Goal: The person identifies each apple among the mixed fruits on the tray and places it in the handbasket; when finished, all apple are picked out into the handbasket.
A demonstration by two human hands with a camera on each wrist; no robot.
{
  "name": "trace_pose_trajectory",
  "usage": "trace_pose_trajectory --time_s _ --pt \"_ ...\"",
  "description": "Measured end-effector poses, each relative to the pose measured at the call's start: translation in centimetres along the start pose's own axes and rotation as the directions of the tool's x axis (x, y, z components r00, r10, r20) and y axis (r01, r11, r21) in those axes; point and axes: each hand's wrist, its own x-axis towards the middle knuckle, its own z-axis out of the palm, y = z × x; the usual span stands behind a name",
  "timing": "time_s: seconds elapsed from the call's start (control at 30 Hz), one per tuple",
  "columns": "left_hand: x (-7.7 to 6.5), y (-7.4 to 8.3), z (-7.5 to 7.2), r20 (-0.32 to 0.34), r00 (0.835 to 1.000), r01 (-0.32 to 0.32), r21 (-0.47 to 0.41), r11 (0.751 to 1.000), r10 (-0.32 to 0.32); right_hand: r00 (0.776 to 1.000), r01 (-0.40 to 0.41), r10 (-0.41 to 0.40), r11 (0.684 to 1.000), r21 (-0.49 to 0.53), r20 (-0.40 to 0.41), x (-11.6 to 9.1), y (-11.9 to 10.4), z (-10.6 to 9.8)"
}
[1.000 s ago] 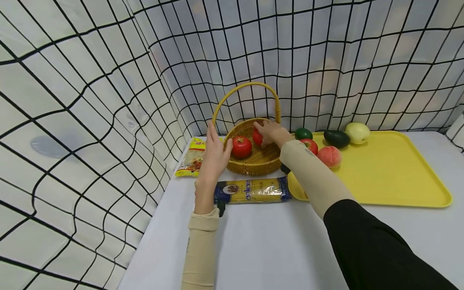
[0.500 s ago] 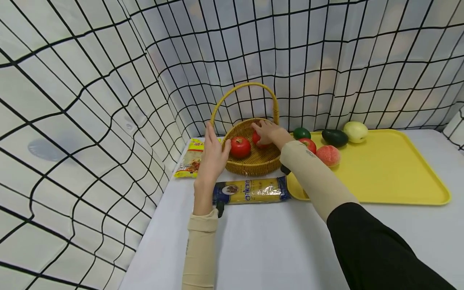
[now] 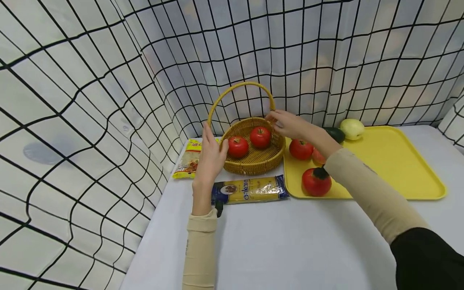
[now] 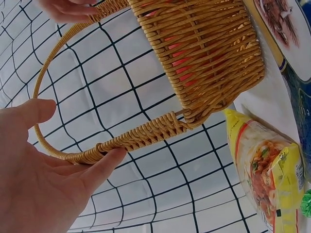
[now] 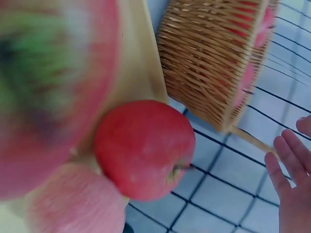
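My left hand touches the left side of the wicker basket's tall handle, fingers straight. Up close in the left wrist view, the fingers and thumb of that hand are spread around the handle without gripping it. Two red apples lie in the basket, one on the left and one behind it. At the basket's right rim, beside the handle's base, is my right hand, holding nothing. Its fingers look loosely extended in the right wrist view.
A yellow tray to the right bears a red apple, another in front, a partly hidden peach, a dark green avocado and a pale green fruit. A pasta pack and yellow food bag flank the basket.
My right hand has let go of the rear apple in the basket and moved right to the rim, uncovering that apple and the tray's front apple. The left hand stays at the handle.
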Motion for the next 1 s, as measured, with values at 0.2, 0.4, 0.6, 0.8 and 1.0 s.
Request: trace_pose_trajectory --time_s 0.2,0.4,0.6,0.8,1.0 --pt "0.2 0.1 0.2 -0.013 1.000 -0.007 0.003 1.000 0.007 0.989 0.004 0.000 1.000 0.028 -0.146 -6.0 -0.6 -2.0" --pt "0.1 -0.2 0.0 0.004 1.000 -0.009 0.006 1.000 0.009 0.942 -0.001 0.018 0.999 0.050 -0.336 -11.8 -2.1 -4.0" --pt "0.3 -0.7 -0.8 0.025 0.999 -0.019 -0.041 0.999 0.020 0.886 -0.016 0.053 0.996 0.084 -0.461 -15.4 -4.1 -4.5" --pt "0.2 -0.8 -0.6 0.061 0.998 -0.012 -0.052 0.999 0.015 0.853 0.001 0.028 0.998 0.056 -0.522 -18.6 -5.7 -4.8" --pt "0.2 -0.8 -0.3 0.034 0.999 -0.027 -0.034 0.999 0.028 0.794 0.006 0.019 0.999 0.040 -0.607 -21.2 -6.3 -5.8"
